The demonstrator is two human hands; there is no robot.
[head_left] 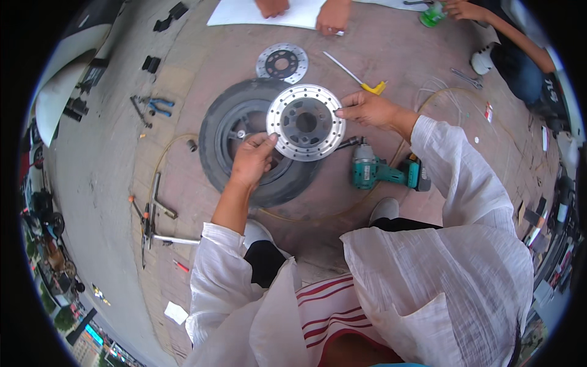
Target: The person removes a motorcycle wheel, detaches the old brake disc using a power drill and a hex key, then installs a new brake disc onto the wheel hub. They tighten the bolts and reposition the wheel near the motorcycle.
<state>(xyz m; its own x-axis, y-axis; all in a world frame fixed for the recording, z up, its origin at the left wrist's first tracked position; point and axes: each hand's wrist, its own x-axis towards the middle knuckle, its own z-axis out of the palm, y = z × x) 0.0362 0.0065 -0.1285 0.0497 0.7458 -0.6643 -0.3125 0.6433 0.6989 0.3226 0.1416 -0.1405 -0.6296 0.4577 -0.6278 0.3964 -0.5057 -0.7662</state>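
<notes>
Between my two hands is a silvery brake disc with small holes round its ring and a dark hub. My left hand pinches its lower left rim, thumb on top. At the upper right rim, my right hand grips it the same way. Beneath the disc a wheel with a black tyre lies flat on the paving, partly covered by the disc and my left hand. Just beyond the tyre lies a second drilled brake disc with a dark centre.
Right of the wheel lies a teal cordless impact wrench. A yellow-handled screwdriver is farther off. Blue-handled pliers and a T-handle wrench lie left. Another person's hands rest by a white sheet; a person crouches far right.
</notes>
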